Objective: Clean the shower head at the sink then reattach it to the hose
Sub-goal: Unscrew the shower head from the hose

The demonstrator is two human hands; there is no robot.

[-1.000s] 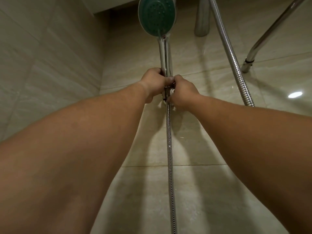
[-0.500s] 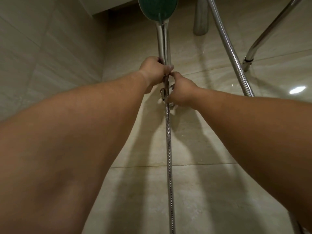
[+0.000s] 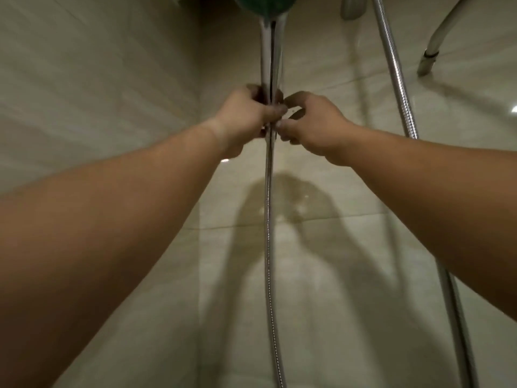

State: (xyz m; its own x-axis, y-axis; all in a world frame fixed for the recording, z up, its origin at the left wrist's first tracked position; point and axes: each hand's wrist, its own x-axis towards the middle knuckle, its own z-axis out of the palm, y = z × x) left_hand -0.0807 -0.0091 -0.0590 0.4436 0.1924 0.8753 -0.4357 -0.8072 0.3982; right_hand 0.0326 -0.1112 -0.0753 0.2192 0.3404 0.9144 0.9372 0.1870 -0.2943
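The shower head (image 3: 270, 46) has a chrome handle and a green face cut off by the top edge of the head view. My left hand (image 3: 246, 116) grips the lower end of the handle. Just to its right, my right hand (image 3: 310, 121) has thumb and fingers curled at the joint where the handle meets the hose; the frame is blurred, so its contact with the nut is unclear. The thin metal hose (image 3: 269, 247) hangs straight down from the joint and leaves the frame at the bottom.
Beige wall tiles (image 3: 112, 93) fill the background, with a corner behind the handle. A second ribbed metal hose (image 3: 397, 79) runs down the right side. A chrome pipe (image 3: 436, 43) curves in at the upper right. A grey fitting (image 3: 353, 7) hangs at the top.
The view has dropped, so the green face has slid almost out of the top. My right hand's fingers have loosened and spread a little at the joint. My left hand keeps its grip.
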